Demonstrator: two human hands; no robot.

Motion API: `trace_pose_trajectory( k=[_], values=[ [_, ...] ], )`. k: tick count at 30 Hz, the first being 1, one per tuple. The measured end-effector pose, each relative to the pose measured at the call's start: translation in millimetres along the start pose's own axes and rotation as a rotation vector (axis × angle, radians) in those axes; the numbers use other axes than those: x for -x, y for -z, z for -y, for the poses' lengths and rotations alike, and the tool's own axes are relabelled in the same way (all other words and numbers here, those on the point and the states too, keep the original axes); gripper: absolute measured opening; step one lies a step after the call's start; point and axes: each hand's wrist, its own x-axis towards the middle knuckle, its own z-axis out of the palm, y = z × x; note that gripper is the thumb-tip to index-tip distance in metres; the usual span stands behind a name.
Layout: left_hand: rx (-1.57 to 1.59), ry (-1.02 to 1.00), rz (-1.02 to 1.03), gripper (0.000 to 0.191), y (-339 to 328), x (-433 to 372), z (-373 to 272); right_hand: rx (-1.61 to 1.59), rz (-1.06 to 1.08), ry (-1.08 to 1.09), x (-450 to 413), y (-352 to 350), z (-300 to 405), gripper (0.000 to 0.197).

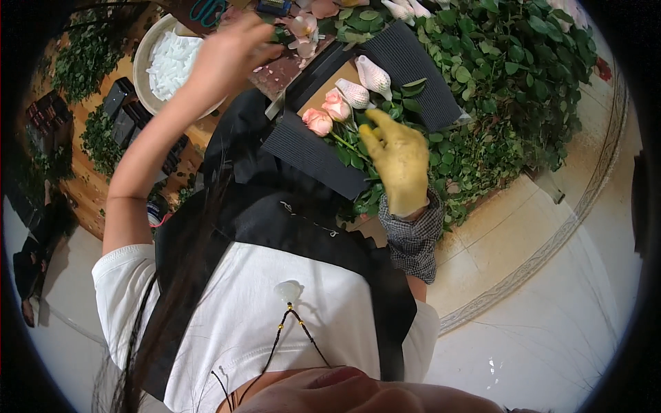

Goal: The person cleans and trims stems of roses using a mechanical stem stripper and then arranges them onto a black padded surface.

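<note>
My right hand (397, 160), in a yellow glove, hovers over leafy rose stems with its thumb and forefinger apart. Whether it touches the stems is unclear. Beside its fingertips lie two pink roses (326, 113) and two rose heads in white foam net sleeves (364, 85). They rest on brown cardboard (315, 95) between black corrugated flaps (317, 152). My bare left hand (242, 49), blurred by motion, is raised at the upper left near loose pink petals (304, 31). Its palm side is hidden.
A pale round tub (142, 77) of white plastic pieces (173, 64) stands left of my forearm. Teal-handled scissors (206, 13) lie beyond it. A large heap of green foliage (496, 88) fills the right. Black bundled items (124, 111) and leaf piles sit on the wooden surface (77, 175).
</note>
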Motion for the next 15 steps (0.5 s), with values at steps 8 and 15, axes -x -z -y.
trace_pose_trajectory(
  k=[8,15],
  values=[
    [0.252,-0.473,0.24,0.025,-60,-24,-34,0.098,-0.011,0.036,5,-11,12,0.023],
    [0.381,-0.459,0.247,0.02,-66,-21,-31,0.09,-0.003,0.065,7,-37,-4,0.022]
  ],
)
